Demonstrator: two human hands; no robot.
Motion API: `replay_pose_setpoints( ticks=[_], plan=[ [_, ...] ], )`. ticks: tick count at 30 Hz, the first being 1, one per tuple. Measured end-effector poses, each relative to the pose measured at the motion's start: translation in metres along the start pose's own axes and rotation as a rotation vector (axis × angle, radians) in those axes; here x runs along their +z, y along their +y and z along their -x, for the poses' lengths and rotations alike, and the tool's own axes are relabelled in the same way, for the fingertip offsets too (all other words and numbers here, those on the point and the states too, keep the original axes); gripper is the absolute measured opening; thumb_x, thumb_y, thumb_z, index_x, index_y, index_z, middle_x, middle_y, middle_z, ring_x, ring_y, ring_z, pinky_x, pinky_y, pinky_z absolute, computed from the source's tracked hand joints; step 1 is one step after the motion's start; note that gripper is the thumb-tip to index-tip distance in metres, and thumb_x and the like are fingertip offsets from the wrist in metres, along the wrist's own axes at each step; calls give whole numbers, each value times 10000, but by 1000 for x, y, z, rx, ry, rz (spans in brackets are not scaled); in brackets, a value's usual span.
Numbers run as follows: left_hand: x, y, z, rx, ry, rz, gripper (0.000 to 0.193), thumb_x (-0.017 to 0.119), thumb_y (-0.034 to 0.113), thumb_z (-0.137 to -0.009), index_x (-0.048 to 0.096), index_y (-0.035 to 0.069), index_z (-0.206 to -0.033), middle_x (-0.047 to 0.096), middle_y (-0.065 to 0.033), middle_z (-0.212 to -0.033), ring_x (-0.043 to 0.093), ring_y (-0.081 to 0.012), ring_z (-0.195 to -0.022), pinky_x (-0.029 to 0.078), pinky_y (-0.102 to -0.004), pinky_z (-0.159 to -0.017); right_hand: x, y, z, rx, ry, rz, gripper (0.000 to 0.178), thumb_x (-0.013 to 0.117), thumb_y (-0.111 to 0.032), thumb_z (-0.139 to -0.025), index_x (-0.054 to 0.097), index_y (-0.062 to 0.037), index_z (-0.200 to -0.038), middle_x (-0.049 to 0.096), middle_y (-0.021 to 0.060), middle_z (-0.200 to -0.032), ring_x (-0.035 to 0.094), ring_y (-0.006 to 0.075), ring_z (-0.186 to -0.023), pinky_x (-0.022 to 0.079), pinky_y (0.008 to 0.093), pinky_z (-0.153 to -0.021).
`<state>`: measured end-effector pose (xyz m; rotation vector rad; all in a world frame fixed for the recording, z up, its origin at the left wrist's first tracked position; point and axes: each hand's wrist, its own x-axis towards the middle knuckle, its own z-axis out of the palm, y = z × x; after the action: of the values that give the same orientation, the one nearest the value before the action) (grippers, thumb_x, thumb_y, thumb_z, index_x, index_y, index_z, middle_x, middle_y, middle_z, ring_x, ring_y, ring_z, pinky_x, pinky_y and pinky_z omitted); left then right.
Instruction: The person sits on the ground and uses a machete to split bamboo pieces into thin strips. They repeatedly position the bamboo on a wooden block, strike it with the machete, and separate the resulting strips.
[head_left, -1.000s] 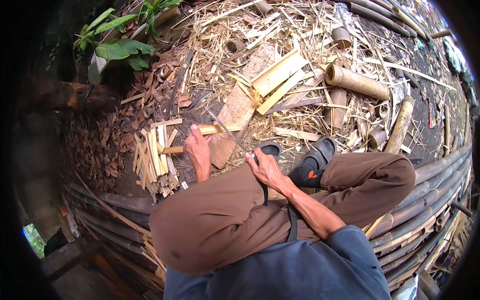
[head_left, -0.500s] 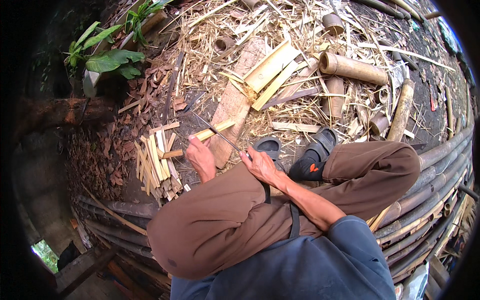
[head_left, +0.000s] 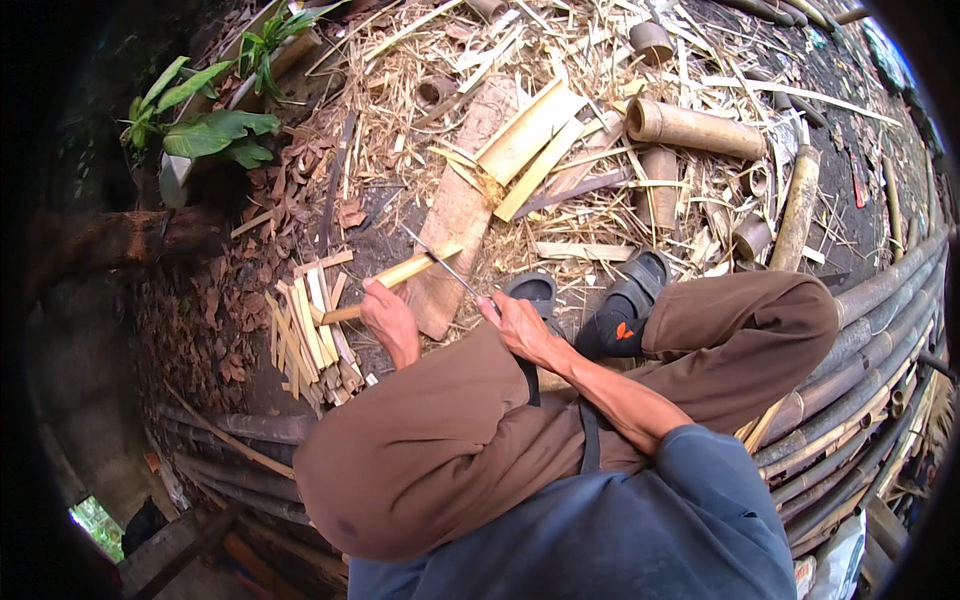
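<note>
My left hand (head_left: pixel 390 322) is closed around a narrow split bamboo strip (head_left: pixel 407 269), whose far end reaches over a worn wooden plank (head_left: pixel 438 298). My right hand (head_left: pixel 522 326) grips a knife by its handle, which is mostly hidden by the fingers. The thin dark blade (head_left: pixel 461 279) lies across the strip close to its far end. Beside my left hand is a pile of cut bamboo strips (head_left: pixel 312 325) on the ground. Farther along the plank rest a wide split bamboo piece (head_left: pixel 530 135) and a flat bamboo slat (head_left: pixel 540 170).
Bamboo shavings (head_left: pixel 400 110) litter the ground ahead. A thick bamboo tube (head_left: pixel 700 130) and another bamboo length (head_left: pixel 797 210) lie at the right. Bamboo poles (head_left: pixel 860 345) run along both sides of my seat. A leafy plant (head_left: pixel 205 132) grows at the far left.
My left hand has drawn back slightly with the bamboo strip. The knife blade now crosses the strip nearer its far end. The whole view has shifted a little.
</note>
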<state>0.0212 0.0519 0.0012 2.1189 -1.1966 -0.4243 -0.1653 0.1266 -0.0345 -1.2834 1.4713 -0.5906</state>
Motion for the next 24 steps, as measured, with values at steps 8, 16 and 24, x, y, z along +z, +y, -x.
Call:
replay_pose_setpoints(
  ticks=[8,16,24],
  plan=[
    [-4,-9,-10,38,-3,36,632,317,357,-1016,627,-154,-810,626,-317,-713,646,-437,-675,492,-497,-624,-6,-19,3,9,-100,112,435,492,-445,-974,526,-24,-875,606,294,-675,613,509,-741,485,566,-654],
    [-7,-1,-9,134,13,-96,625,322,297,-1025,557,-173,-687,516,-328,-580,520,-483,-556,375,-552,-587,-16,-10,7,-137,-130,199,456,453,-455,-984,569,-15,-958,625,322,-751,612,524,-759,502,564,-676],
    [1,-10,-18,124,-49,15,603,327,283,-1023,601,-145,-696,570,-291,-586,583,-443,-564,425,-516,-566,-11,39,0,68,18,200,465,466,-459,-980,560,-4,-957,637,325,-801,627,514,-785,503,575,-694]
  ],
)
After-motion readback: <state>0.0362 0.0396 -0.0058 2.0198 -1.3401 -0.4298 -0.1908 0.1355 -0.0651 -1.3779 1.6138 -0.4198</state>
